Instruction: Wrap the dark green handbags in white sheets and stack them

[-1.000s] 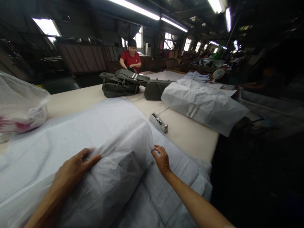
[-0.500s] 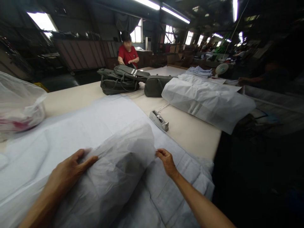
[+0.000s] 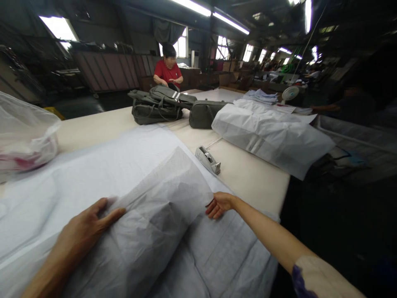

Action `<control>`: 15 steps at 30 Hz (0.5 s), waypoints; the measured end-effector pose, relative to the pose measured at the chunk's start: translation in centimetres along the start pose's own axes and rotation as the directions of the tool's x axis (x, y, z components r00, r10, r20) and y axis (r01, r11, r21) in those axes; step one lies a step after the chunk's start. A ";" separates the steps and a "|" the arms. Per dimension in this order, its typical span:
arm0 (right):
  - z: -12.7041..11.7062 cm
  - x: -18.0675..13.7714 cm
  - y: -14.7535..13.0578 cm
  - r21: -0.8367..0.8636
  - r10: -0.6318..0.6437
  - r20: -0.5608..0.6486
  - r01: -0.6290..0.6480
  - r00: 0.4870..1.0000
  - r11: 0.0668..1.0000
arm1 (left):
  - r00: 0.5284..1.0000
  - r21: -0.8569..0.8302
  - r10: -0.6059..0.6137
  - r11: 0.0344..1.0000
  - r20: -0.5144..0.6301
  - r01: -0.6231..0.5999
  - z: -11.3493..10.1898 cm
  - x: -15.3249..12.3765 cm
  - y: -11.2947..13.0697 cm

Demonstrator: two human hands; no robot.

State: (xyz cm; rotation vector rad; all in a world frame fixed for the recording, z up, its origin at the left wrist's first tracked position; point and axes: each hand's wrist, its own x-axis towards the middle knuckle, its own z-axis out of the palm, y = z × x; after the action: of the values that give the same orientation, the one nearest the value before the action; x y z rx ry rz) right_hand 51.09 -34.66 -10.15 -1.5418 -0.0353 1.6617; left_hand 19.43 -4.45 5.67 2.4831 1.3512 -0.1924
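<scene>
Head view: left hand (image 3: 83,227), thumb and fingers spread, against white sheet (image 3: 151,219); right hand (image 3: 219,204) pinches its edge. Hard tug could tear it (looks thin).

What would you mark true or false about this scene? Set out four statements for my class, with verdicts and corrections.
1. The right hand grips an edge of the white sheeting. True.
2. The left hand holds the tape dispenser. False: it is on the sheeting; neither hand touches the tape dispenser.
3. The person across the table wears red. True.
4. The fan is left of the dark bags in the picture. False: the fan is right of the dark bags.
</scene>
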 end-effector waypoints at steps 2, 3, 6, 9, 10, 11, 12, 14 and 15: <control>1.6 1.6 0.4 0.094 -0.058 -0.001 0.057 0.998 0.994 | 0.999 -0.020 0.022 1.000 -0.028 -0.022 0.1 -0.1 -0.1; 2.1 2.1 0.3 0.131 -0.124 -0.031 0.127 0.992 0.983 | 0.999 -0.031 0.035 0.999 -0.039 -0.036 0.1 -0.2 0.0; 2.1 2.5 -1.1 0.121 -0.232 -0.114 0.246 0.966 0.962 | 0.997 -0.066 0.056 0.996 -0.056 -0.060 0.1 -0.5 0.1; 0.0 1.4 -3.4 0.057 -0.282 -0.194 0.298 0.940 0.953 | 0.998 -0.089 0.045 0.995 -0.053 -0.049 0.1 -0.8 0.4; -0.8 0.8 -4.1 0.032 -0.303 -0.228 0.319 0.925 0.947 | 0.998 -0.098 0.045 0.994 -0.052 -0.050 0.1 -0.9 0.5; -1.5 0.2 -4.8 0.004 -0.328 -0.261 0.340 0.908 0.940 | 0.997 -0.108 0.051 0.993 -0.052 -0.056 0.1 -1.0 0.6; -2.0 -0.3 -5.4 -0.026 -0.351 -0.286 0.359 0.892 0.933 | 0.997 -0.119 0.061 0.991 -0.055 -0.067 0.1 -1.1 0.6; -2.2 -0.9 -6.3 -0.096 -0.387 -0.302 0.376 0.871 0.922 | 0.995 -0.135 0.077 0.987 -0.064 -0.086 0.1 -1.2 0.7; -1.8 -0.9 -6.6 -0.150 -0.429 -0.274 0.402 0.861 0.903 | 0.995 -0.138 0.079 0.986 -0.069 -0.088 0.0 -1.4 0.8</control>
State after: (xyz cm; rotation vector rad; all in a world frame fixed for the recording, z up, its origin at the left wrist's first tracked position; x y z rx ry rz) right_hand 56.06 -31.80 -6.31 -1.6976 -0.2656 1.0867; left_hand 19.38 -5.98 6.15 2.4392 1.2365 0.0011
